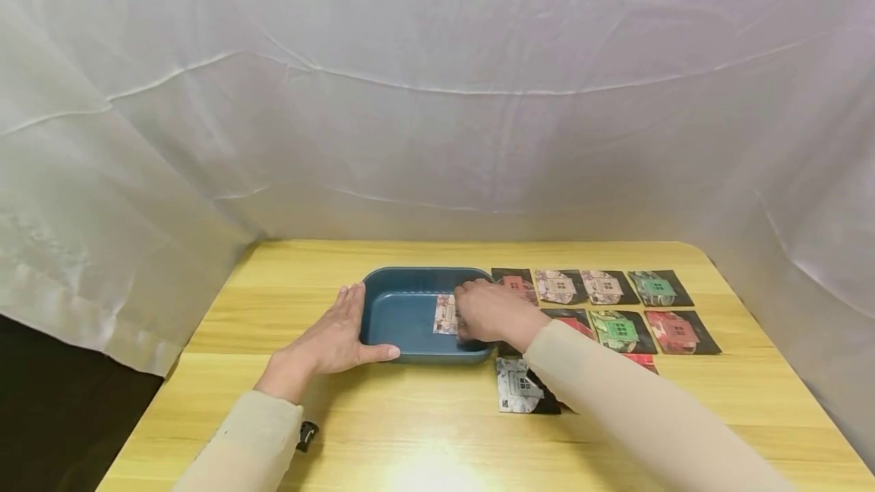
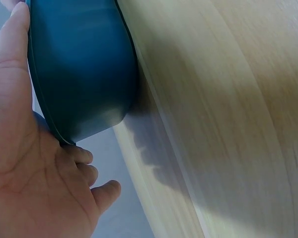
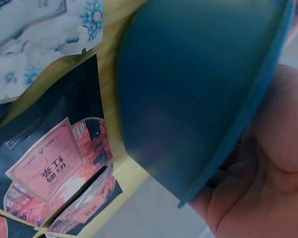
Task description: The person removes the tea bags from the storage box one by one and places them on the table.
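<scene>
A blue rectangular tray (image 1: 402,325) with raised walls stands on the table. My left hand (image 1: 338,332) rests against its left end, fingers stretched along the outer wall and thumb lying on the front rim; the left wrist view shows the palm beside the tray's corner (image 2: 84,64). Inside the tray's right end, my right hand (image 1: 497,313) holds a tea sachet with a pale pink floral print (image 1: 445,314) in its curled fingers, low near the bottom. The hand covers the sachet's right part. In the right wrist view the tray wall (image 3: 198,89) hides the fingertips.
Several flat tea sachets lie in rows right of the tray, among them a green-labelled one (image 1: 660,288), a red one (image 1: 680,331) and a white-and-blue one (image 1: 519,387). My right sleeve (image 1: 615,401) crosses over some. A small black object (image 1: 307,435) is beside my left sleeve.
</scene>
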`<state>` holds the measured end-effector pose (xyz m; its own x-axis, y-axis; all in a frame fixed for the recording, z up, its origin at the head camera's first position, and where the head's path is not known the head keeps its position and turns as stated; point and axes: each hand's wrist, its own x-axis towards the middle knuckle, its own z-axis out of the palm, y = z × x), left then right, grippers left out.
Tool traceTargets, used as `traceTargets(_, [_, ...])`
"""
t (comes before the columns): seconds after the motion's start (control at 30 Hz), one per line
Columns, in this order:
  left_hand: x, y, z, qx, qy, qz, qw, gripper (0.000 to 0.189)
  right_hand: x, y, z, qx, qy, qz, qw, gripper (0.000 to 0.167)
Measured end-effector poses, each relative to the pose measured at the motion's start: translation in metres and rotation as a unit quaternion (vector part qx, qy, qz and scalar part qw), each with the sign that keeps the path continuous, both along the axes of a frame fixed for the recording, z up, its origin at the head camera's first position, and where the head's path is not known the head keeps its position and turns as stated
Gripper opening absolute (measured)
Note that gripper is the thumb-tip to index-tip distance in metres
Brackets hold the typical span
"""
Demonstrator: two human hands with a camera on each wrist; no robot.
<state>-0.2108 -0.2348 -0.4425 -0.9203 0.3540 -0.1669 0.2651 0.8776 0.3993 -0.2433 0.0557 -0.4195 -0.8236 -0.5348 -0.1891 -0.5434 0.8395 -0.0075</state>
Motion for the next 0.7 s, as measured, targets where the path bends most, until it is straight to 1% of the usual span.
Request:
traceTargets(0.13, [0.0, 0.0, -0.001, 0.001, -0.001, 0.001, 1.0, 0.136, -0.007, -0.006, -0.005, 0.006, -0.024, -0.012, 0.9996, 0.047])
traceTargets(0.2, [0.0, 0.0, -0.001, 0.002, -0.001, 0.0, 1.0, 0.137, -0.009, -0.007, -0.007, 0.004, -0.031, -0.014, 0.9994, 0.046])
traceTargets(0.43, [-0.001, 0.0, -0.002, 0.0, 0.003, 0.002, 1.0, 0.137, -0.015, -0.011, -0.011, 0.011, -0.024, -0.017, 0.9995, 0.042])
traceTargets(0.57, [-0.001, 0.0, -0.002, 0.001, 0.006, 0.002, 1.0, 0.139, -0.014, -0.013, -0.011, 0.014, -0.017, -0.027, 0.9994, 0.05])
traceTargets(0.63, [0.0, 0.0, -0.002, 0.003, 0.007, 0.002, 1.0, 0.139, -0.014, -0.014, -0.011, 0.012, -0.018, -0.036, 0.9991, 0.056])
traceTargets(0.7, [0.0, 0.0, -0.002, 0.005, 0.005, 0.002, 1.0, 0.139, -0.014, -0.015, -0.011, 0.01, -0.022, -0.046, 0.9986, 0.058])
